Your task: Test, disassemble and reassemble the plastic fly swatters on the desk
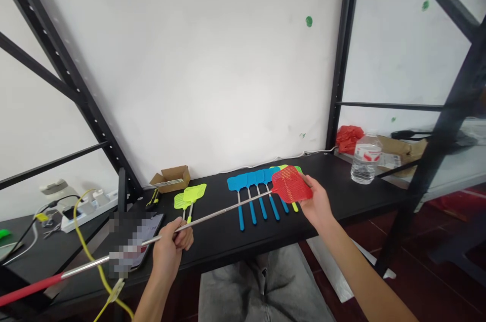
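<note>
A red fly swatter [291, 184] with a long, extended metal rod is held across my front. My left hand [170, 243] is closed around the rod, left of the middle. My right hand [318, 203] grips the edge of the red mesh head, its fingers partly behind it. The red handle end reaches out past the lower left edge. Behind the rod, several blue fly swatters [243, 183] lie side by side on the black table, handles toward me. Two yellow-green fly swatters [195, 192] lie near my left hand, and more green heads show partly behind the red one.
An open cardboard box [172, 179] stands by the wall. A phone [142, 241] lies at the left with a yellow cable [85, 241] nearby, beside a power strip [89, 213]. A water bottle [366, 159] and red plastic bag [347, 138] are at the right. Black shelf posts flank the table [216, 243].
</note>
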Demonstrator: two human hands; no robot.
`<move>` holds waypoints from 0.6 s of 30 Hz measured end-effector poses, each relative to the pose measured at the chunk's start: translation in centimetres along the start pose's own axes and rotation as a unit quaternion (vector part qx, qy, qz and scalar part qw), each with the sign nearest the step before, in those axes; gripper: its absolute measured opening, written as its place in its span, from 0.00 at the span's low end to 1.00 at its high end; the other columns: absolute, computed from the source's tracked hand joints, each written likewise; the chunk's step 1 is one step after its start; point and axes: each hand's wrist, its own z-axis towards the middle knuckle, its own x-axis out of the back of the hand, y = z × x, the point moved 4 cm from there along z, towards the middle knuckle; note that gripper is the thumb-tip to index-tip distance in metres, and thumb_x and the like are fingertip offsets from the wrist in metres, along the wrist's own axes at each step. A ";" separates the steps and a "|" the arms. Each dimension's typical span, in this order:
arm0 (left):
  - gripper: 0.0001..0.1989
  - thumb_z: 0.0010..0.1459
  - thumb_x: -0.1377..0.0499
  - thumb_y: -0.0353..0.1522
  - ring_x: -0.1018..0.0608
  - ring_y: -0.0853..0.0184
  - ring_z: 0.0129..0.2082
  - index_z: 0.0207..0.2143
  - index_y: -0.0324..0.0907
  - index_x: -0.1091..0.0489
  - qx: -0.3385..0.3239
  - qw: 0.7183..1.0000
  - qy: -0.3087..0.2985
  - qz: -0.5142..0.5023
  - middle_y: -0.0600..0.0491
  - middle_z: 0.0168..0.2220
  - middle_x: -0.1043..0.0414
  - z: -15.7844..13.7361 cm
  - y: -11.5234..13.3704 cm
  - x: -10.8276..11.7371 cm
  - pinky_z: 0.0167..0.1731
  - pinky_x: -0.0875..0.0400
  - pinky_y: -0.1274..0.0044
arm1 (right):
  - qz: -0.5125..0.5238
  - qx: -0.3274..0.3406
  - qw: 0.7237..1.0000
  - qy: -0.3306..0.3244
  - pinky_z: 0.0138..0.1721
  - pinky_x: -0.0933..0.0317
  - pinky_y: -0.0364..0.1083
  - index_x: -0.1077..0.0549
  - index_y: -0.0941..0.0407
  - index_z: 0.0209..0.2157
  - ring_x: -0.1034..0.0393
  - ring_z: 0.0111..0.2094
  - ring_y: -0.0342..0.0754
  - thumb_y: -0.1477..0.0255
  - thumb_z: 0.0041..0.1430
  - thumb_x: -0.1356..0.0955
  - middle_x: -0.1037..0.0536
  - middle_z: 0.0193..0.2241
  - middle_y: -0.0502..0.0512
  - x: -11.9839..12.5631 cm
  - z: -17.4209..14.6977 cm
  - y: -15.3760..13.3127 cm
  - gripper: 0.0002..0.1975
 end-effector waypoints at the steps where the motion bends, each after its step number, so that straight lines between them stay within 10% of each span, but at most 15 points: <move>1: 0.25 0.59 0.46 0.37 0.48 0.73 0.13 0.10 0.43 0.47 -0.002 1.000 0.004 -0.006 0.60 0.12 0.57 -0.1 0.2 0.1 0.16 0.46 0.77 | -0.016 0.002 1.000 -0.017 0.34 0.31 0.45 0.22 0.55 0.34 0.25 0.35 0.49 0.69 0.52 0.29 0.19 0.35 0.53 -0.1 0.0 -0.4 0.08; 18: 0.24 0.59 0.50 0.36 0.49 0.72 0.12 0.10 0.44 0.49 -0.002 0.999 0.037 -0.017 0.60 0.11 0.59 -0.2 1.2 0.6 0.16 0.46 0.76 | -0.249 -0.036 0.949 -0.187 0.13 0.49 0.40 0.24 0.58 0.38 0.35 0.15 0.44 0.62 0.49 0.26 0.25 0.18 0.52 -1.7 -2.0 0.5 0.17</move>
